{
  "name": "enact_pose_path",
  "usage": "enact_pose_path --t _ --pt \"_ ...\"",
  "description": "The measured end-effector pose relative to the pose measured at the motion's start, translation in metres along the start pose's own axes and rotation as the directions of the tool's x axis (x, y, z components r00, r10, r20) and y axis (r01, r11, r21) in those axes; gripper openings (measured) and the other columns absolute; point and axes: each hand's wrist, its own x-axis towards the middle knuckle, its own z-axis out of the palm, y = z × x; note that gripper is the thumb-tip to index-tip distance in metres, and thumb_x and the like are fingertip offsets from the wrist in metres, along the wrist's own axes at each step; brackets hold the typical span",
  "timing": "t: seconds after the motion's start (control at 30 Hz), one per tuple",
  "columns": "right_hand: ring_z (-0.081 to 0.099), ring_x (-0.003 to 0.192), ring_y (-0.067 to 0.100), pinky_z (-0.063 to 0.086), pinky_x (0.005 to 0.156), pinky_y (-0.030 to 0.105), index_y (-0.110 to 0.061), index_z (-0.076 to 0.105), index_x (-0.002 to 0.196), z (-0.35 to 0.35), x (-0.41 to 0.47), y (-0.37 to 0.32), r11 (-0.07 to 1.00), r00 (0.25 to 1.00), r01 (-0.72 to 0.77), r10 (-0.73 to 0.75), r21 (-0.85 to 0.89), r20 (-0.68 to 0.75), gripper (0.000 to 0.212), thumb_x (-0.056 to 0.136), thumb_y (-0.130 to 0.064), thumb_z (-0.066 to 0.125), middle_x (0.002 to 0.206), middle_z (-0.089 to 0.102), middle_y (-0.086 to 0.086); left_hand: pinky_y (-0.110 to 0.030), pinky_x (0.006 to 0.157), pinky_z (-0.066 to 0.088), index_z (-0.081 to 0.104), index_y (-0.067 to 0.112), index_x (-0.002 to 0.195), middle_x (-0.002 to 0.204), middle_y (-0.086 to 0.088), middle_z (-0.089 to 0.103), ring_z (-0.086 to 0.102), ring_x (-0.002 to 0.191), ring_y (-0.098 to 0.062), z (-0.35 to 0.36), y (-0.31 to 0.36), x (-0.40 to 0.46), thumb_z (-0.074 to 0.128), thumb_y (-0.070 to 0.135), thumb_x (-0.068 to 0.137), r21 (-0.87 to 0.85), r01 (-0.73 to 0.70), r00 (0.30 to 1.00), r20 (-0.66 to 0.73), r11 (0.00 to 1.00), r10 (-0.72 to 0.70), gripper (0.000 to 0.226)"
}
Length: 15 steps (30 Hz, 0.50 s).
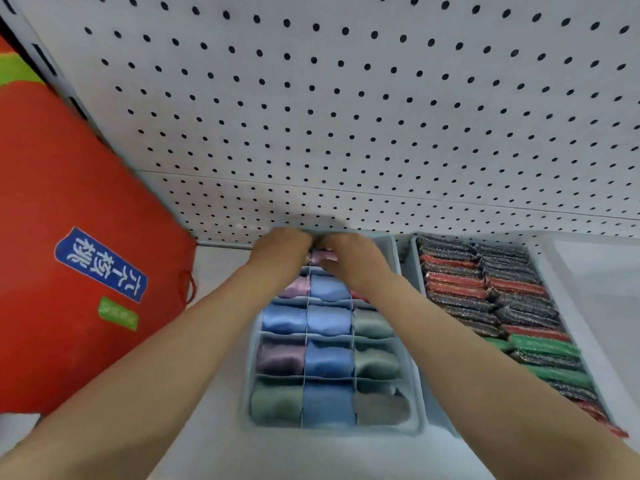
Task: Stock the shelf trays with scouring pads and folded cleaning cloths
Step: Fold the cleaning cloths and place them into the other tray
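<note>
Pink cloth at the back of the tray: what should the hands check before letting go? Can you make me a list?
1. Both hands on the pink cloth: left hand and right hand meet over it: ok.
2. Cloth fully down in its compartment: hidden by fingers: cannot tell.
3. Nearer compartments of the divided tray filled: ok.
4. Dividers upright: ok where visible.
5. Scouring pads packed in rows in the neighbouring tray: ok.
6. Red bag clear of the tray: ok.
</note>
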Motion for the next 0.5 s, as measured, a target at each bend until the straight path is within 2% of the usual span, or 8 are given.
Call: enact_pose_path --t 0.07,0.1,0.17,0.27,0.33,0.43,0.5 --pt "0.066 0.094 0.031 0.052 0.072 0.036 -0.023 0.069 0.102 0.005 0.003 0.002 0.999 1.000 0.022 -0.022 -0.034 0.007 0.018 0.090 -0.024 0.056 0.098 0.072 0.006 -0.032 0.070 0.049 0.068 0.025 0.103 0.100 -0.004 0.070 0.065 0.094 -0.029 0.004 0.000 0.003 0.059 0.050 0.093 0.058 -0.031 0.999 0.043 0.998 0.028 0.029" --pt "0.065 0.095 0.030 0.050 0.071 0.034 -0.022 0.068 0.101 0.006 0.005 0.002 0.998 0.999 0.032 -0.031 -0.046 0.007 0.017 0.090 -0.023 0.056 0.099 0.072 0.006 -0.031 0.070 0.047 0.068 0.023 0.104 0.102 -0.004 0.070 0.065 0.096 -0.030 0.005 -0.001 0.004 0.057 0.051 0.094 0.076 -0.046 0.998 0.055 0.996 0.042 0.031" --pt "0.065 0.095 0.030 0.044 0.069 0.031 -0.020 0.068 0.101 0.005 0.008 0.002 0.996 0.998 0.060 -0.058 -0.074 0.018 0.016 0.091 -0.020 0.056 0.100 0.072 0.007 -0.030 0.070 0.043 0.066 0.019 0.110 0.112 -0.007 0.068 0.063 0.104 -0.031 0.004 0.002 0.005 0.058 0.029 0.095 0.149 -0.064 0.997 0.044 0.987 0.058 0.019" --pt "0.059 0.082 0.029 0.035 0.067 0.029 -0.021 0.070 0.096 0.002 0.011 0.003 0.988 0.992 0.126 -0.124 -0.089 0.023 0.017 0.089 -0.015 0.056 0.095 0.072 0.006 -0.033 0.071 0.042 0.061 0.016 0.116 0.117 -0.008 0.065 0.061 0.108 -0.032 0.000 0.002 0.001 0.057 0.004 0.087 0.166 -0.057 0.998 0.038 0.984 0.051 0.032" --pt "0.057 0.079 0.026 0.036 0.068 0.029 -0.022 0.070 0.097 0.002 0.011 0.004 0.984 0.988 0.154 -0.153 -0.087 0.019 0.018 0.089 -0.014 0.056 0.095 0.072 0.004 -0.036 0.074 0.045 0.058 0.015 0.117 0.120 -0.008 0.063 0.058 0.111 -0.032 0.000 0.000 -0.002 0.057 0.002 0.085 0.165 -0.057 0.998 0.015 0.985 0.055 0.035" --pt "0.067 0.096 0.025 0.048 0.083 0.033 -0.024 0.068 0.108 0.010 0.014 0.003 0.966 0.981 0.193 -0.196 -0.173 0.001 0.021 0.091 -0.018 0.057 0.104 0.074 -0.001 -0.038 0.080 0.047 0.056 0.013 0.118 0.122 -0.009 0.061 0.055 0.115 -0.033 -0.001 0.004 -0.007 0.057 0.006 0.088 0.192 -0.064 0.998 0.015 0.979 0.062 0.031" --pt "0.068 0.099 0.022 0.049 0.087 0.033 -0.025 0.068 0.111 0.008 0.014 0.003 0.969 0.978 0.210 -0.208 -0.133 0.028 0.024 0.091 -0.018 0.057 0.106 0.074 -0.002 -0.038 0.079 0.047 0.056 0.012 0.117 0.121 -0.009 0.061 0.056 0.114 -0.032 -0.001 0.003 -0.006 0.058 0.007 0.088 0.182 -0.075 0.997 0.022 0.980 0.072 0.030"
